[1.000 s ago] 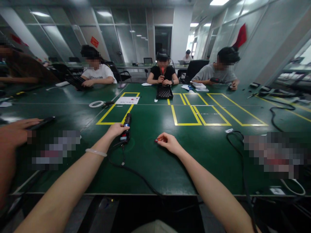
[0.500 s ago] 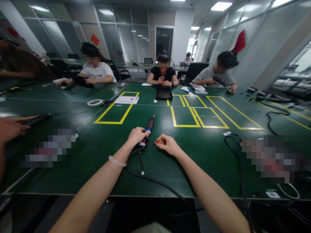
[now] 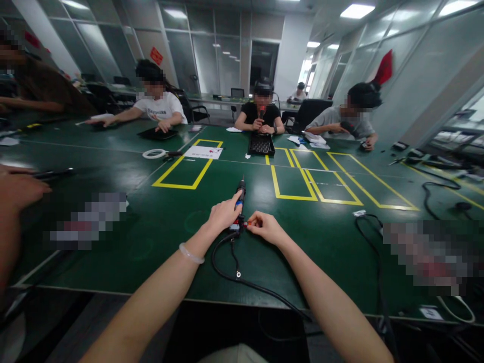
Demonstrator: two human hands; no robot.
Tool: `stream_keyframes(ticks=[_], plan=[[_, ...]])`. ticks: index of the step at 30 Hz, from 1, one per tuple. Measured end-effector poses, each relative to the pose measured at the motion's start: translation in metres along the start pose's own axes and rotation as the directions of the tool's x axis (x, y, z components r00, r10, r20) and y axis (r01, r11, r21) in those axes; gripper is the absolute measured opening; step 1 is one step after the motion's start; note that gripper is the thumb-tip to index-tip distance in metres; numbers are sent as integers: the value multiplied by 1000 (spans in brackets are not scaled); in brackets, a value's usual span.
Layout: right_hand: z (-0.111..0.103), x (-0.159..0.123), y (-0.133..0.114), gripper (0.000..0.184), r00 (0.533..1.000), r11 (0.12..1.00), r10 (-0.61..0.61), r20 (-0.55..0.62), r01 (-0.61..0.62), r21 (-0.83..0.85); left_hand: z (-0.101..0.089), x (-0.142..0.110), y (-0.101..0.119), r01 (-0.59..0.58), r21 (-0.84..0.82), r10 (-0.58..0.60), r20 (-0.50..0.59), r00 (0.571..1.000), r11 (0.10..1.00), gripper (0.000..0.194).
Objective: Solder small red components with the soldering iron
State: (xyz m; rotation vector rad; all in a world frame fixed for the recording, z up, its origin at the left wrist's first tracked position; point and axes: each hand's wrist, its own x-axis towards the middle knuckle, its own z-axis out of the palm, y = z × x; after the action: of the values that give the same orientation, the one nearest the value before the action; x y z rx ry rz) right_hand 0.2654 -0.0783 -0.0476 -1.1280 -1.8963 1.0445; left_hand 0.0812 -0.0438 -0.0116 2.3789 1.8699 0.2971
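In the head view an electric screwdriver [image 3: 242, 187], black with a blue band and a bit at its far end, lies pointing away from me. My left hand [image 3: 226, 212] is closed around its left side, the index finger stretched along the body. From its near end a black cable [image 3: 216, 267] curves toward the table's front edge. A short lead with a ring terminal [image 3: 238, 274] hangs beside that end. My right hand [image 3: 266, 226] pinches a small orange-red piece [image 3: 249, 224] against or very close to the screwdriver's near right side; contact is unclear.
Yellow tape rectangles [image 3: 278, 182] mark the green table [image 3: 181, 272]. A paper sheet [image 3: 204, 153], a white cable coil [image 3: 154, 154] and a black tray [image 3: 261, 145] lie farther back. Cables [image 3: 366, 247] run at right. Co-workers sit opposite; another person's hand [image 3: 22, 189] is at left.
The screwdriver has swung straighter and moved right, closing the gap to the orange-red piece. My left index finger reaches farther forward. The co-worker at far left-centre has laid a black panel down.
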Motion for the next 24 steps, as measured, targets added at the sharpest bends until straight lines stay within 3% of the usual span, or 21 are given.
stream_keyframes(ticks=[5,24], plan=[[1,1,-3,13,1000,999,-16,-25,15,-41,-1,3,-4,-100,51,96,71,993,994,49],[10,2,-8,13,996,996,-89,-25,89,11,-1,-3,-9,-125,-8,125,97,987,992,51]])
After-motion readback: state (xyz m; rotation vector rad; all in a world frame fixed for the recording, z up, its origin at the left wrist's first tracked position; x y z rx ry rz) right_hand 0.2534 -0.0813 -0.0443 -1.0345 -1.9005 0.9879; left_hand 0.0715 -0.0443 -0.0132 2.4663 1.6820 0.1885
